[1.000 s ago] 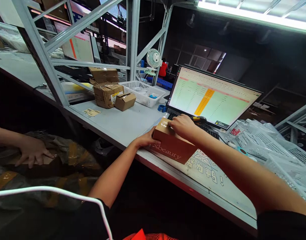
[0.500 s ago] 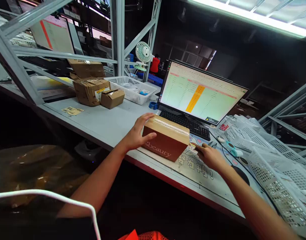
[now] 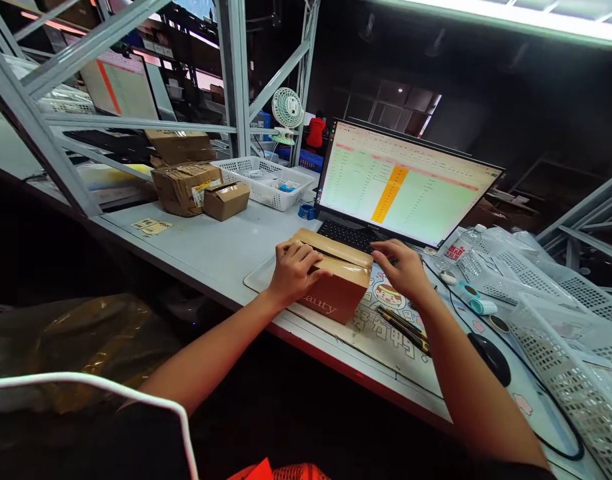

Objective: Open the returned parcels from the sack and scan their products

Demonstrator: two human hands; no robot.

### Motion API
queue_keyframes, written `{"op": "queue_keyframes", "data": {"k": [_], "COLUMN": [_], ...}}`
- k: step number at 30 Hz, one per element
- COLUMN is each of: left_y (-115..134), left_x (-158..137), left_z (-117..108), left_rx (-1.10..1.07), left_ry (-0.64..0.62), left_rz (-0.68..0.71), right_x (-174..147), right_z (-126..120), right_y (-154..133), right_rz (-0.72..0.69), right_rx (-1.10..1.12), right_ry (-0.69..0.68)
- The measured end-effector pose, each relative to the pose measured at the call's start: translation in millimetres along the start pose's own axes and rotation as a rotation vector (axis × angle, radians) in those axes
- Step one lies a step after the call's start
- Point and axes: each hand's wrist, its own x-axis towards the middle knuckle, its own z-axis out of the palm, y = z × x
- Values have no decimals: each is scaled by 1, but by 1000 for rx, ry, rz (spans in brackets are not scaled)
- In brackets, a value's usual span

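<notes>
A brown cardboard box with "beauty" lettering on its side stands on the printed desk mat. Its top seam is split, with a narrow dark gap along the flaps. My left hand is closed on the near top flap at the left end, fingertips at the gap and thumb on the front edge. My right hand is by the box's far right corner, fingers bent and thumb apart, holding nothing visible. Below that hand, slim black-and-yellow tools, seemingly utility knives, lie on the mat.
A monitor and keyboard stand behind the box. White plastic baskets line the right side, near a black mouse. Smaller cartons, a white basket and blue tape are at the back left.
My right hand has left the mat and moved up to the box's right end, uncovering the black-and-yellow tools. My left hand has shifted onto the top flap, and the taped seam is now parted.
</notes>
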Motion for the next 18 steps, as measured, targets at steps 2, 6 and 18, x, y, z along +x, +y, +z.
{"op": "queue_keyframes", "data": {"k": [2, 6, 18], "left_y": [1, 3, 12], "left_x": [2, 4, 36], "left_z": [-1, -3, -27], "left_rx": [28, 61, 69], "left_ry": [46, 107, -254], "left_rz": [42, 108, 71], "right_x": [23, 43, 93], "right_z": [8, 23, 39], "right_y": [-18, -43, 2], "right_rz": [-31, -39, 308], "right_rx": [5, -222, -136], "right_ry": [-48, -245, -290]}}
